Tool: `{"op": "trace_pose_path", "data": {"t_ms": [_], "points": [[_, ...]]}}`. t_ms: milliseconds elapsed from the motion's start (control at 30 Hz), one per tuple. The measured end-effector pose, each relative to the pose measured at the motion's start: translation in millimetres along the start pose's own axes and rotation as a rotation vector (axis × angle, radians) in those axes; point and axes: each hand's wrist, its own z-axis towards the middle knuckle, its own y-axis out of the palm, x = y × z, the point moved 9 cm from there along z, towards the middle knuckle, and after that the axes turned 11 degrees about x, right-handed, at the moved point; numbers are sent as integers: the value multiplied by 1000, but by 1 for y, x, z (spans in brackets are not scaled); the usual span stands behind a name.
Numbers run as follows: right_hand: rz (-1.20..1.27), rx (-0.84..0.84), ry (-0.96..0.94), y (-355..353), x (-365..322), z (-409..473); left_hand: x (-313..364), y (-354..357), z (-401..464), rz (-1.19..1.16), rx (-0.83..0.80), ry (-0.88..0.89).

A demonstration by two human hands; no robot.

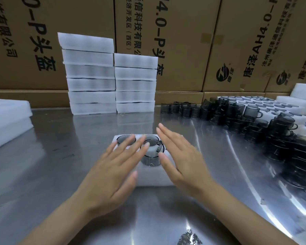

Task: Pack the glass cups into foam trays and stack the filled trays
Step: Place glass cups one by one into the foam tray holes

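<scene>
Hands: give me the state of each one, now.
Left hand: open, fingers straight, over the foam tray and its glass cups.
Right hand: open, fingers straight, holding nothing.

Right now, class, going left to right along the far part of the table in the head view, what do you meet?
Loose foam sheets → taller stack of foam trays → shorter stack of foam trays → pile of dark glass cups → big foam tray with round pockets.
</scene>
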Motion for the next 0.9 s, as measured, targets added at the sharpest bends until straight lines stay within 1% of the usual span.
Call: {"op": "trace_pose_path", "data": {"t_ms": [67,133,200,333,467,633,700,767,833,900], "points": [[-30,-76,7,8,1,-2,3,8,-1,29,-60,24],[-47,-106,23,11,3,-3,0,11,-2,33,-87,11],[-69,-135,43,15,5,-5,-2,13,-3,53,-96,2],[-208,-280,16,34,10,-11,-4,23,-1,98,-135,-22],[-229,-323,30,39,13,-12,-3,24,5,95,-124,-10],[-250,-295,18,38,10,-10,-2,25,4,148,-128,-20],[-266,-292,17,38,11,-11,1,26,2,204,-111,-6],[-247,-256,11,35,9,-9,3,25,-2,234,-92,-31],[-108,-146,59,23,12,-2,3,23,-5,207,-64,-59],[63,35,210,2,37,6,3,18,-8,147,-17,-56]]}}
